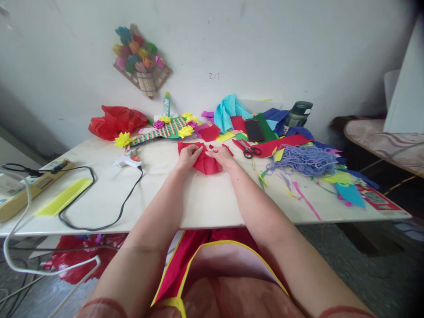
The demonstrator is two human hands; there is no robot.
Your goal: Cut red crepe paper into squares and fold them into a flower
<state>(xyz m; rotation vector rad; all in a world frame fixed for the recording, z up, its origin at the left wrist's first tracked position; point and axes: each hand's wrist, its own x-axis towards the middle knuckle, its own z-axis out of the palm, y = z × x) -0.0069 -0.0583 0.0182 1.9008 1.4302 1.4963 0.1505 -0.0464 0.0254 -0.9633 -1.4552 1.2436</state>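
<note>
Both my hands rest on a folded piece of red paper (206,164) lying on the white table (205,198). My left hand (188,155) pinches the paper's left part with its fingers closed on the fold. My right hand (222,155) presses and grips the right part, fingers curled on the sheet. More red paper (185,145) lies just behind the hands.
Red-handled scissors (249,150) lie right of my hands, beside purple yarn (304,160) and coloured paper scraps. A glue gun (127,160) with a black cord lies left. A paper-flower craft (168,127), glue bottle (166,105), red bag (115,120), phone (254,130) and dark bottle (298,114) stand behind.
</note>
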